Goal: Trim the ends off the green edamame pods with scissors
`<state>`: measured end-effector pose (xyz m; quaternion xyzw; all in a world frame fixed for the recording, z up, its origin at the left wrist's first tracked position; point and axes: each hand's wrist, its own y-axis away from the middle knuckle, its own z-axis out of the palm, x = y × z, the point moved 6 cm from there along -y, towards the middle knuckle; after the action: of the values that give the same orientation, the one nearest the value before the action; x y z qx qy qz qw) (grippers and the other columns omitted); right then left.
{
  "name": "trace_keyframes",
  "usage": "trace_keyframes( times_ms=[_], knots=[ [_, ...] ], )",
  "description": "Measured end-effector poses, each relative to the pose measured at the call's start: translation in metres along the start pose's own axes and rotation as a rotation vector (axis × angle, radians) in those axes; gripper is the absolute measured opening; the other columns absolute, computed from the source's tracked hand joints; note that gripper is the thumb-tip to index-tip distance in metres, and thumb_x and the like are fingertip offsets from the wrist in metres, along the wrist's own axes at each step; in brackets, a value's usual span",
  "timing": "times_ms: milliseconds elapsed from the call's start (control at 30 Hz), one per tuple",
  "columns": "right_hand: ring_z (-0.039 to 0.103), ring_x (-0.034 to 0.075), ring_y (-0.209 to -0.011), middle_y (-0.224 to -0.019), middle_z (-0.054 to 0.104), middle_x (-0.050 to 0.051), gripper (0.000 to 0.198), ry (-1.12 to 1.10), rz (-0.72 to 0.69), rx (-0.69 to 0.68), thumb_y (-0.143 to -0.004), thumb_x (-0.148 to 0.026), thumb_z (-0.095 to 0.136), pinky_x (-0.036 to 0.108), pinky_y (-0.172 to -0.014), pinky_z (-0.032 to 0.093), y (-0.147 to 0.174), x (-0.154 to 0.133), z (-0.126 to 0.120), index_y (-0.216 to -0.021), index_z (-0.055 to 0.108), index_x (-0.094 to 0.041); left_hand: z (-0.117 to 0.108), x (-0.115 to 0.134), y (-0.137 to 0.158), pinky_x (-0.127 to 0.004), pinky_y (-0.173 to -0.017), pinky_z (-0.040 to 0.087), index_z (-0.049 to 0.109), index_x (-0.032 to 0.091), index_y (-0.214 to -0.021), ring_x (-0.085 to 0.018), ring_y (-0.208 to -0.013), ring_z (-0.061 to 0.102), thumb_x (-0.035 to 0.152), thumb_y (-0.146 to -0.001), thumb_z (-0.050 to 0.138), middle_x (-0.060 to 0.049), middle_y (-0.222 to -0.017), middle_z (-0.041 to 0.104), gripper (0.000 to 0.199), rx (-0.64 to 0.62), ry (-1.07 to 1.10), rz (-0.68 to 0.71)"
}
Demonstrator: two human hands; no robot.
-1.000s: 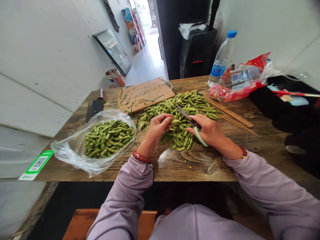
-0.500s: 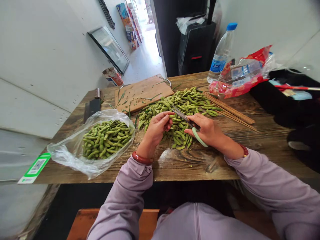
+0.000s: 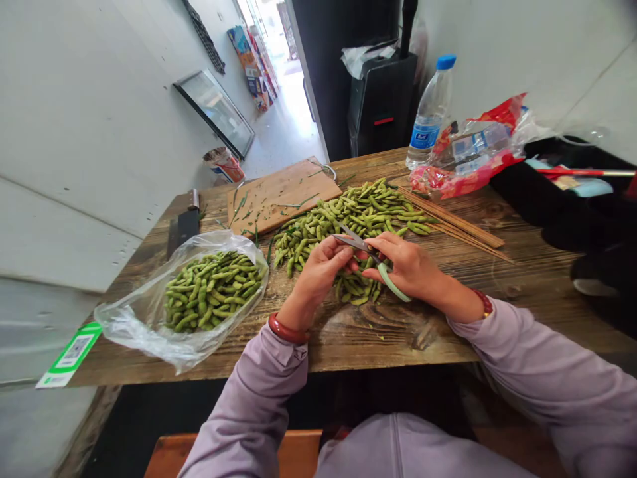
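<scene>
My right hand (image 3: pixel 405 262) is closed around a pair of scissors (image 3: pixel 391 282) with pale green handles. Their dark blades are spread apart and cross close to my left fingertips. My left hand (image 3: pixel 323 265) is pinched on an edamame pod, mostly hidden by the fingers and a blade. Both hands are held just above the near side of a loose heap of green edamame pods (image 3: pixel 368 202). More edamame pods (image 3: pixel 212 292) lie in a clear plastic bag (image 3: pixel 142 332) to the left of my left hand.
A wooden cutting board (image 3: pixel 283 192) with green scraps lies behind the heap. A cleaver (image 3: pixel 184 229) rests at the left. Wooden skewers (image 3: pixel 458 222), a water bottle (image 3: pixel 428 119) and a red plastic wrapper (image 3: pixel 478 169) are on the right of the wooden table (image 3: pixel 358 352).
The scissors' blades have opened and come over my left fingertips. My hands have moved closer together. The whole view has shifted slightly.
</scene>
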<state>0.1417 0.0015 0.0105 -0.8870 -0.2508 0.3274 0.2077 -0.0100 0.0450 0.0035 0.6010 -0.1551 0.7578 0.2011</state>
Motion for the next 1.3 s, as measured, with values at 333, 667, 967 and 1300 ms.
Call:
trace_keyframes(
  times_ms=[333,667,967,1300],
  knots=[
    [0.069,0.025,-0.09,-0.112,0.067,0.01,0.044,-0.035,0.073,-0.002,-0.087,-0.03,0.072,0.04,-0.081,0.058,-0.001,0.0,-0.003,-0.129,0.06,-0.024,-0.001,0.006,0.003,-0.027,-0.072,0.053,0.077,0.015,-0.093,-0.015,-0.072,0.067,0.037,-0.076,0.082,-0.006,-0.088,0.077,0.027,0.043,-0.152,0.013],
    [0.065,0.031,-0.106,-0.115,0.065,0.011,0.049,-0.031,-0.005,0.003,-0.086,-0.032,0.074,0.047,-0.093,0.056,-0.001,-0.003,-0.004,-0.131,0.058,-0.024,-0.008,0.004,0.004,-0.025,-0.065,0.048,0.08,0.02,-0.093,-0.012,-0.071,0.062,0.04,-0.076,0.083,-0.005,-0.091,0.077,0.027,0.137,-0.123,0.071],
    [0.065,0.033,-0.104,-0.114,0.065,0.016,0.052,0.026,-0.032,0.023,-0.084,-0.033,0.076,0.049,-0.091,0.055,-0.003,-0.003,-0.005,-0.131,0.059,-0.017,-0.004,0.006,0.005,-0.021,-0.052,0.04,0.081,0.018,-0.091,-0.011,-0.063,0.061,0.039,-0.072,0.085,-0.005,-0.08,0.076,0.029,0.17,-0.143,0.019],
    [0.063,0.033,-0.104,-0.117,0.064,0.015,0.054,0.025,-0.072,0.006,-0.081,-0.033,0.079,0.049,-0.089,0.054,-0.003,-0.003,-0.004,-0.128,0.058,-0.018,-0.004,0.007,0.006,-0.02,-0.048,0.041,0.081,0.016,-0.087,-0.008,-0.052,0.051,0.037,-0.068,0.087,-0.002,-0.069,0.072,0.029,0.214,-0.222,0.025]
  ],
)
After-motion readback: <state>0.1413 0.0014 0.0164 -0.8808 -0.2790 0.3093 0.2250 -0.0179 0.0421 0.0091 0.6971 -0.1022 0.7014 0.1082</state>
